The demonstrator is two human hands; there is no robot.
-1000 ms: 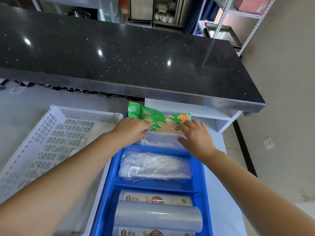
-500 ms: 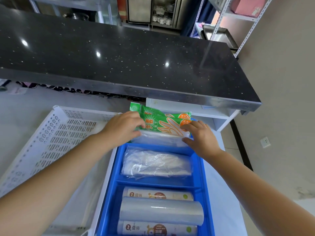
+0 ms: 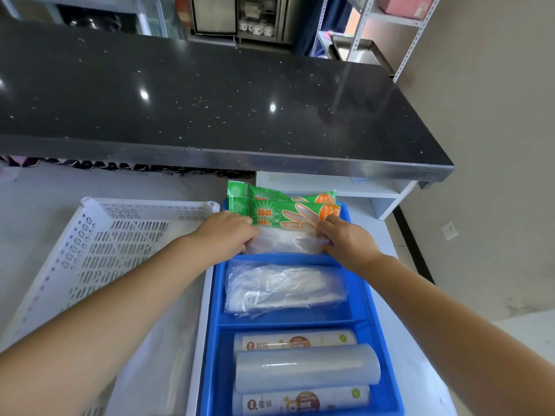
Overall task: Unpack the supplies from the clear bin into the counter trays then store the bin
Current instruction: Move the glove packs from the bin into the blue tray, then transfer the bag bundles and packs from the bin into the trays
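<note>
A blue divided tray lies on the white counter. Green glove packs stand in its far compartment, with clear film at their lower part. My left hand grips the front pack's left end and my right hand grips its right end. The middle compartment holds a clear plastic bag bundle. The near compartment holds three rolls of film. The clear bin is not in sight.
A white perforated basket sits to the left of the blue tray. A black speckled countertop overhangs the far side. A white shelf unit stands under it at right. Metal shelving stands behind.
Both hands have shifted slightly on the front green pack, pressing it down into the far compartment. The camera view moved a little.
</note>
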